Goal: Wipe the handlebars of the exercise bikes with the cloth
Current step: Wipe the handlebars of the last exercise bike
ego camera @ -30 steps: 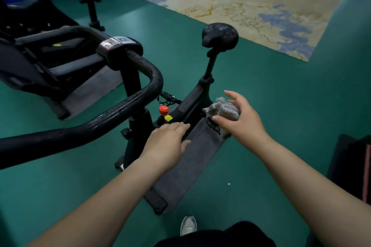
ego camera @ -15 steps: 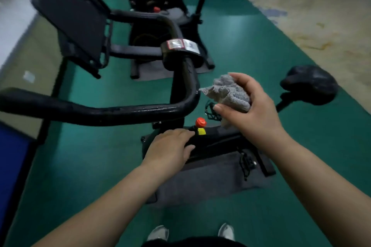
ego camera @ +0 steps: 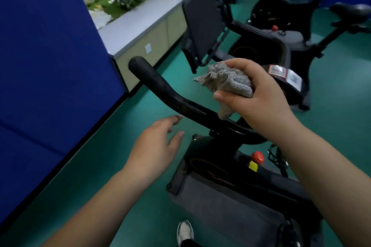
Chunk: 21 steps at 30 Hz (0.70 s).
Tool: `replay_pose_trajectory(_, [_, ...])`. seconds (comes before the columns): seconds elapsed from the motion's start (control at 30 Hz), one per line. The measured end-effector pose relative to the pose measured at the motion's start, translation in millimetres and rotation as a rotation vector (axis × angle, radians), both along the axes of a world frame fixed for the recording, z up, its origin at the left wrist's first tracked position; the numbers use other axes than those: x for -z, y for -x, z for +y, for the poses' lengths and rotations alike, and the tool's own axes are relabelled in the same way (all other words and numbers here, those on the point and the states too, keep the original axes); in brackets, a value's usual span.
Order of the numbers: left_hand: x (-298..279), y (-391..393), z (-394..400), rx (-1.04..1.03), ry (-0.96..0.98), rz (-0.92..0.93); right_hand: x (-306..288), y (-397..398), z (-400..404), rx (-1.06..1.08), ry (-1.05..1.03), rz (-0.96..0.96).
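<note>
Cloth (ego camera: 226, 81), gripped in right hand (ego camera: 259, 100), now above handlebar (ego camera: 160, 88).

Looked like a gym/fitness rm: near exercise bike (ego camera: 230, 166) on a grey mat (ego camera: 220, 206), 2 more bikes (ego camera: 281, 16) far right, green rubber-type floor (ego camera: 100, 176), blue padded partitions (ego camera: 50, 66) at left, low planter ledge (ego camera: 144, 16) far left.

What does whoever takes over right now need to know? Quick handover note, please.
Right hand: grips the bunched grey cloth, held just above the near bike's handlebar; a cloth corner hangs down at the bar.
Left hand: open, holds nothing, fingers reaching toward the bar from below.
Done: cannot tell that any bar has been wiped.
Left: wipe this handlebar along its length, then the bars of the other bikes behind.
</note>
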<state>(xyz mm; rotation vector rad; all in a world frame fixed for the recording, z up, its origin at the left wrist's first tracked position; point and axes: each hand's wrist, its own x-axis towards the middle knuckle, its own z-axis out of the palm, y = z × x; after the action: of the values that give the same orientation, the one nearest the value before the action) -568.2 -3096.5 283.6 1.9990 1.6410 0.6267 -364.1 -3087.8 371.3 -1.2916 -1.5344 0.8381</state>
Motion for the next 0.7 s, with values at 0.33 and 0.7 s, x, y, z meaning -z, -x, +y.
replay_pose_trajectory(0.33, [-44,31,28,-0.337,-0.039,-0.190,-12,23,45,-0.127,-0.076,0.054])
replay_pose_trajectory(0.7, [-74,19,32,-0.578,-0.249,-0.354,-9,67,87,-0.398,-0.126,0.032])
